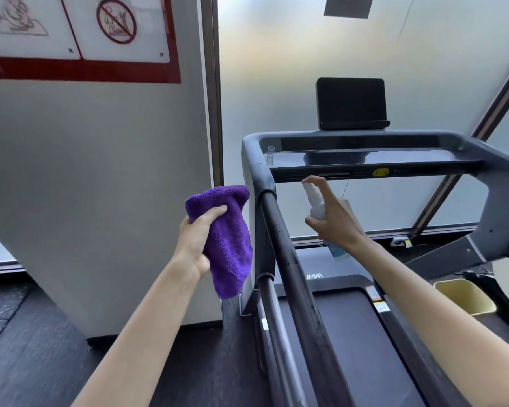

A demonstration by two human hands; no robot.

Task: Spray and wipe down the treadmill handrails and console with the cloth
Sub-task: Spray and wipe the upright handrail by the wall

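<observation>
My left hand (196,239) grips a purple cloth (227,239), held up just left of the treadmill's left handrail (288,259). A small clear spray bottle (316,202) with a white pump top is in my right hand (332,218), and my index finger rests on the pump. The nozzle points left toward the dark left handrail, a short way from it. Beyond the hands the grey console (365,160) spans the frame, with a black screen (351,102) standing on top and a yellow button (380,172) on its front edge.
A white wall panel (100,171) stands close on the left, with frosted glass (423,69) behind the treadmill. The dark belt (359,348) runs below my right arm. A pale yellow bin (465,296) sits on the floor at right.
</observation>
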